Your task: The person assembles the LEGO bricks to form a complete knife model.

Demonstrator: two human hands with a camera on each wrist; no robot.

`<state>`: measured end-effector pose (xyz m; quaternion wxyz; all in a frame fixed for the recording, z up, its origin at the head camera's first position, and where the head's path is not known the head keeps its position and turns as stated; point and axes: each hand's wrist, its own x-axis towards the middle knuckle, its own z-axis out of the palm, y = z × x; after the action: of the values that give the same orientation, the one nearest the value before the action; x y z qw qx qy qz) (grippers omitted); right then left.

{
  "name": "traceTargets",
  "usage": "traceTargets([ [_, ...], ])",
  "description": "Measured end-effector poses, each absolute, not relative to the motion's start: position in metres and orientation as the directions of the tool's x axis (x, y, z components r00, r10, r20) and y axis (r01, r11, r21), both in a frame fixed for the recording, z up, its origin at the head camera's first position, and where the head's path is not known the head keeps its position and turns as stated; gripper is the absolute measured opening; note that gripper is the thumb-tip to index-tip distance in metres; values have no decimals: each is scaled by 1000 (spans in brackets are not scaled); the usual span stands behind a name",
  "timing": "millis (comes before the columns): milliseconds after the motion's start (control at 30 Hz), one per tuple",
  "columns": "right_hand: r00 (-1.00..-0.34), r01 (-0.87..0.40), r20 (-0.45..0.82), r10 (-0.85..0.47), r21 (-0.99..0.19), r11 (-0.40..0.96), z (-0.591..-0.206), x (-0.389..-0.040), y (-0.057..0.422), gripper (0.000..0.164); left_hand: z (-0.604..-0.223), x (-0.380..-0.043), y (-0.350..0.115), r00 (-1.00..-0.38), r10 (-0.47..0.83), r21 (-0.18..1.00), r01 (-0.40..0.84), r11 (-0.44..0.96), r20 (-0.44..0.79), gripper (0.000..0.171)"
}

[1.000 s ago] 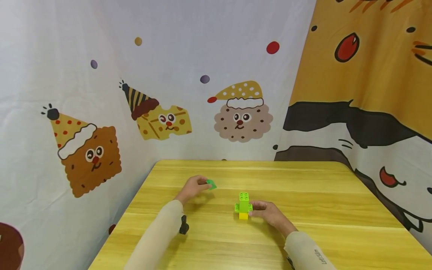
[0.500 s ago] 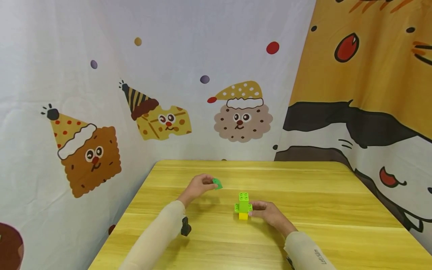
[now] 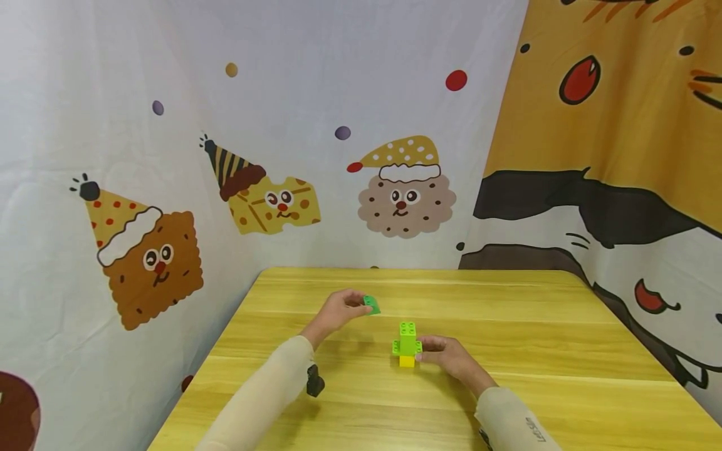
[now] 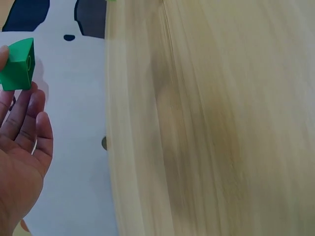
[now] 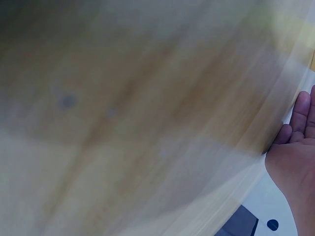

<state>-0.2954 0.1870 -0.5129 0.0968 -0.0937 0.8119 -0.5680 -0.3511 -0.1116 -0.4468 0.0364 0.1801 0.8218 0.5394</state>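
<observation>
My left hand (image 3: pixel 337 310) pinches a dark green toy building brick (image 3: pixel 371 305) between thumb and fingers, raised over the table. In the left wrist view this brick (image 4: pixel 18 66) has a curved top and a hollow underside, while the other fingers stay spread below. To its front right stands a small tower of lime green bricks (image 3: pixel 408 343) on a yellow brick (image 3: pixel 407 361), upright, with studs on top and a studded ledge at each side. My right hand (image 3: pixel 451 356) holds the tower's right ledge by thumb and fingertips. The right wrist view misses the tower.
The wooden table (image 3: pixel 541 326) reaches back to a hanging cloth (image 3: pixel 316 94) printed with cartoon food. A black wrist device (image 3: pixel 314 380) hangs under the left sleeve (image 3: pixel 265 388).
My left hand has moved right and slightly back with the dark green brick, closer to the tower. The right hand and the tower have stayed in place.
</observation>
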Motion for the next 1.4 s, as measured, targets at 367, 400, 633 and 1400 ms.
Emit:
traceTargets([
  [367,-968,-23,-64,-243,-940,341,-513,-296,187,47,-438,-342,-94,-920,357,896,288,338,161,31],
  [400,-968,-23,-64,-243,-940,341,-513,-296,186,47,-437,-341,-93,-920,358,896,288,337,160,32],
  [633,-967,-25,-62,-246,-942,334,-512,-296,186,46,-433,-335,-82,-915,371,885,299,356,160,34],
  [1400,-960,-56,-41,-277,-942,331,-512,-296,187,42,-437,-328,-59,-861,464,854,391,343,208,24],
])
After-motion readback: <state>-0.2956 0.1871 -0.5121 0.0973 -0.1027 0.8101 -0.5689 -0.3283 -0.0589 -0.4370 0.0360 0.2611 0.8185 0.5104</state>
